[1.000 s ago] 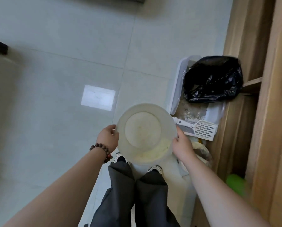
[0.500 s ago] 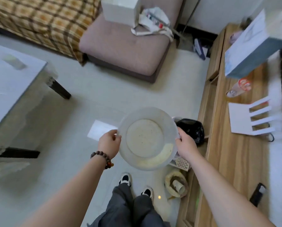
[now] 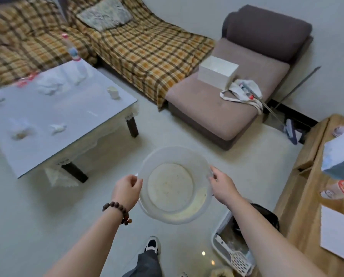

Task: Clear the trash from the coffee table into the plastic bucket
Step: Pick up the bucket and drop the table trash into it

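A translucent round plastic bucket (image 3: 175,184) hangs in front of me above the floor, seen from above, with only some residue on its bottom. My left hand (image 3: 126,189) grips its left rim and my right hand (image 3: 223,186) grips its right rim. The pale coffee table (image 3: 71,124) stands at the left, apart from the bucket. On it lie crumpled tissues (image 3: 48,84), a small wad (image 3: 58,127), a crumpled wrapper (image 3: 21,129), a paper cup (image 3: 113,92), a plastic bottle (image 3: 78,60) and red scraps (image 3: 26,80).
A plaid-covered sofa (image 3: 137,47) runs along the back, and a brown seat (image 3: 237,92) holds a white box (image 3: 218,72). A wooden cabinet (image 3: 307,176) lines the right side. A litter tray with a scoop (image 3: 233,254) sits by my right foot. Tiled floor lies between me and the table.
The view has swung up from the floor to the room, bringing the coffee table and sofa into sight. Both hands have kept hold of the bucket throughout.
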Tool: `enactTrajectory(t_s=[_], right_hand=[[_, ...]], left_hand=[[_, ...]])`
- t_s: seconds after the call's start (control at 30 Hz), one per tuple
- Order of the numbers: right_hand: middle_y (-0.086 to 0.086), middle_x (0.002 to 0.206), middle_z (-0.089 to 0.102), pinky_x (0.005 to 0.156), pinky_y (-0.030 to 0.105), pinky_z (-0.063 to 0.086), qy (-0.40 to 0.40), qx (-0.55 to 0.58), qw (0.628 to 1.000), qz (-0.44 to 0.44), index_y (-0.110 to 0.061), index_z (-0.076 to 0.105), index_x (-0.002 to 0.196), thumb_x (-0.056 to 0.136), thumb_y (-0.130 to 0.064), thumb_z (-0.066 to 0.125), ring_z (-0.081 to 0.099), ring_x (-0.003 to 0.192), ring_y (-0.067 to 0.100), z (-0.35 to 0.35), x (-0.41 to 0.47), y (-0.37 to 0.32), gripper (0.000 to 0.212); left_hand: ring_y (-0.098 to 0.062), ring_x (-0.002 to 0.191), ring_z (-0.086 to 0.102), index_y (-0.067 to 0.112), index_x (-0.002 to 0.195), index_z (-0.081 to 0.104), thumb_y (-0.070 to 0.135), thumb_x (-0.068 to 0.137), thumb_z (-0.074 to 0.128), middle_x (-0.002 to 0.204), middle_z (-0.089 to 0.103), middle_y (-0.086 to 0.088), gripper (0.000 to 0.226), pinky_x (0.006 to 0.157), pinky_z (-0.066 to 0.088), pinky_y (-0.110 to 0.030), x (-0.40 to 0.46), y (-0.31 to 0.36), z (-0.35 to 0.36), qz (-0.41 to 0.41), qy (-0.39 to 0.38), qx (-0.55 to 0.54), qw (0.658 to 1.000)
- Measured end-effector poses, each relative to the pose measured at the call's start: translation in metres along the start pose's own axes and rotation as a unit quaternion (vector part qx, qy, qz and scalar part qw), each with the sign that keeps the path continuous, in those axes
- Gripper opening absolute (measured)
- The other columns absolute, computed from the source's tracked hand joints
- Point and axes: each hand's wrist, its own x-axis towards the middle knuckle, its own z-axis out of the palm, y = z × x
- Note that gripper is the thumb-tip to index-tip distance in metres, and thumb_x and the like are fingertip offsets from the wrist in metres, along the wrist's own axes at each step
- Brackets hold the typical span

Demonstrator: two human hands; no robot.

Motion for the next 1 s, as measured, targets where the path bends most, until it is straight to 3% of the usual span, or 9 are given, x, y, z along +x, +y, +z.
enactTrajectory(t_s=[0.13, 0.23, 0.37, 0.5, 0.7, 0.77, 0.83, 0.93, 1.0], right_hand=[[-0.002, 0.111, 0.068, 0.076, 0.029, 0.043, -0.036, -0.018, 0.999, -0.036, -0.028, 0.059, 0.120, 0.095, -0.019, 0.044, 0.062, 0.102, 0.022, 0.031, 0.014, -0.036, 0.030], [0.000, 0.117, 0.068, 0.083, 0.032, 0.046, -0.069, -0.035, 0.995, -0.064, -0.026, 0.058, 0.122, 0.095, -0.020, 0.044, 0.062, 0.106, 0.023, 0.057, 0.028, -0.064, 0.032], [0.005, 0.134, 0.058, 0.091, 0.027, 0.041, -0.109, -0.053, 0.990, -0.075, -0.020, 0.046, 0.139, 0.096, -0.020, 0.044, 0.057, 0.118, 0.022, 0.094, 0.048, -0.103, 0.043], [0.009, 0.141, 0.051, 0.096, 0.030, 0.040, -0.148, -0.069, 0.982, -0.091, -0.019, 0.040, 0.143, 0.096, -0.024, 0.047, 0.055, 0.121, 0.024, 0.137, 0.066, -0.142, 0.047], [0.006, 0.144, 0.048, 0.100, 0.034, 0.042, -0.202, -0.089, 0.969, -0.113, -0.024, 0.037, 0.144, 0.095, -0.026, 0.050, 0.053, 0.122, 0.022, 0.209, 0.104, -0.204, 0.050], [0.005, 0.144, 0.049, 0.099, 0.033, 0.041, -0.215, -0.097, 0.964, -0.121, -0.025, 0.037, 0.144, 0.095, -0.027, 0.050, 0.052, 0.123, 0.021, 0.233, 0.120, -0.227, 0.051], [0.006, 0.138, 0.054, 0.093, 0.031, 0.043, -0.221, -0.115, 0.959, -0.132, -0.026, 0.037, 0.143, 0.095, -0.028, 0.050, 0.055, 0.119, 0.022, 0.257, 0.137, -0.254, 0.050], [0.010, 0.126, 0.061, 0.086, 0.030, 0.045, -0.219, -0.128, 0.955, -0.151, -0.025, 0.040, 0.142, 0.095, -0.026, 0.050, 0.059, 0.111, 0.023, 0.294, 0.162, -0.296, 0.049], [0.007, 0.129, 0.059, 0.088, 0.030, 0.046, -0.220, -0.127, 0.954, -0.159, -0.025, 0.041, 0.141, 0.095, -0.026, 0.051, 0.057, 0.112, 0.022, 0.317, 0.175, -0.322, 0.047]], left_hand=[[-0.018, 0.071, 0.062, 0.013, 0.073, 0.064, 0.025, 0.098, 0.055, 0.074, 0.067, 0.002, 0.029, 0.062, 0.046, -0.030, -0.009, -0.021, -0.036, -0.030, 0.063, -0.023, 0.997], [-0.021, 0.077, 0.067, 0.021, 0.072, 0.061, 0.025, 0.097, 0.056, 0.077, 0.068, 0.002, 0.026, 0.072, 0.056, -0.037, -0.012, -0.037, -0.064, -0.067, 0.100, -0.056, 0.991], [-0.028, 0.081, 0.071, 0.016, 0.078, 0.064, 0.024, 0.095, 0.058, 0.080, 0.071, -0.005, 0.020, 0.079, 0.060, -0.050, -0.011, -0.061, -0.101, -0.123, 0.145, -0.100, 0.977], [-0.030, 0.074, 0.072, 0.011, 0.077, 0.066, 0.023, 0.093, 0.059, 0.072, 0.072, -0.006, 0.021, 0.077, 0.060, -0.050, 0.001, -0.088, -0.138, -0.171, 0.195, -0.119, 0.958], [-0.036, 0.070, 0.071, 0.000, 0.061, 0.067, 0.021, 0.091, 0.059, 0.051, 0.066, -0.005, 0.037, 0.072, 0.060, -0.043, 0.038, -0.126, -0.201, -0.219, 0.249, -0.123, 0.935], [-0.038, 0.068, 0.070, 0.001, 0.054, 0.059, 0.021, 0.090, 0.059, 0.043, 0.058, -0.001, 0.042, 0.065, 0.054, -0.036, 0.055, -0.139, -0.224, -0.233, 0.257, -0.118, 0.931], [-0.040, 0.060, 0.060, 0.001, 0.052, 0.055, 0.020, 0.090, 0.058, 0.048, 0.053, -0.008, 0.043, 0.059, 0.042, -0.033, 0.074, -0.151, -0.249, -0.240, 0.272, -0.106, 0.926], [-0.024, 0.056, 0.045, 0.007, 0.053, 0.049, 0.019, 0.090, 0.057, 0.054, 0.047, -0.012, 0.039, 0.056, 0.032, -0.033, 0.100, -0.167, -0.290, -0.248, 0.294, -0.085, 0.919], [-0.023, 0.056, 0.045, 0.007, 0.053, 0.051, 0.019, 0.090, 0.057, 0.054, 0.049, -0.013, 0.039, 0.053, 0.031, -0.033, 0.114, -0.176, -0.317, -0.266, 0.307, -0.080, 0.910]])
